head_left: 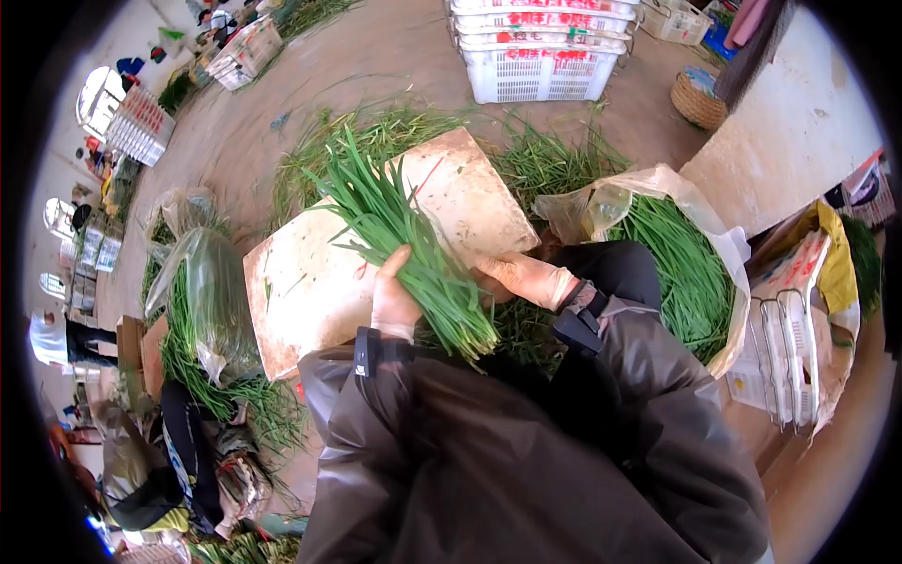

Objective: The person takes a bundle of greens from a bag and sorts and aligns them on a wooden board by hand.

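A bunch of green garlic chives (418, 258) lies slantwise between my hands, its leaf tips pointing up and left and its pale cut ends toward my lap. My left hand (395, 296) grips it from the left, thumb laid over the stalks. From the right, my right hand (528, 278) holds the lower part, with its fingertips partly hidden behind the stalks. Under the leaves is a worn pale board (305, 291), soiled and dotted with bits of leaf. A thin red strip (430, 176) rests on the board's upper part.
An open plastic bag of chives (672, 273) stands at my right, near stacked crates (780, 348). More white crates (540, 75) are stacked ahead. Loose chives (554, 164) cover the floor around the board. At left are another filled bag (221, 301) and a seated person's leg (183, 451).
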Available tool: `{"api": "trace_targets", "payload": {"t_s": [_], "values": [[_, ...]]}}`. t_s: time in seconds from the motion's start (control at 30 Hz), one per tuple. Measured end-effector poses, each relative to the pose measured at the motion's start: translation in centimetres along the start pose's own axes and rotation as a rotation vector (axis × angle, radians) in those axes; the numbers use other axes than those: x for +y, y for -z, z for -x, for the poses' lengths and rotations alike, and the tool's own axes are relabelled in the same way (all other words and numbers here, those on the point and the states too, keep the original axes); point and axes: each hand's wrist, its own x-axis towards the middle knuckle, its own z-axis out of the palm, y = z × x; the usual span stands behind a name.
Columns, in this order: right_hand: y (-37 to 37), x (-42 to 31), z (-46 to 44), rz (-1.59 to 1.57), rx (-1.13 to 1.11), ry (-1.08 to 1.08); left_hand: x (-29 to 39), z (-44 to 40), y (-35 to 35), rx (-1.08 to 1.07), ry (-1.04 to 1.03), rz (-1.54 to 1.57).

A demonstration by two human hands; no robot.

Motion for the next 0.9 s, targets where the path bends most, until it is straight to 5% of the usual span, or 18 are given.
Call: {"api": "trace_targets", "payload": {"t_s": [0.23, 0.43, 0.6, 0.9], "values": [[0.4, 1.1, -1.6, -0.028, 0.133, 0.233, -0.6, 0.1, 0.0, -0.048, -0.030, -0.033], [-0.7, 2.2, -3.0, 0.354, 0.238, 0.533, -1.9, 0.1, -0.5, -0.037, -0.017, -0.046], [-1.8, 1.7, -2.9, 0.743, 0.297, 0.531, -2.8, 0.0, 0.0, -0.053, 0.044, -0.055], [-1.4, 1.2, -1.6, 0.734, 0.543, 0.703, -1.5, -0.4, 2.3, -0.200, -0.106, 0.045]]}}
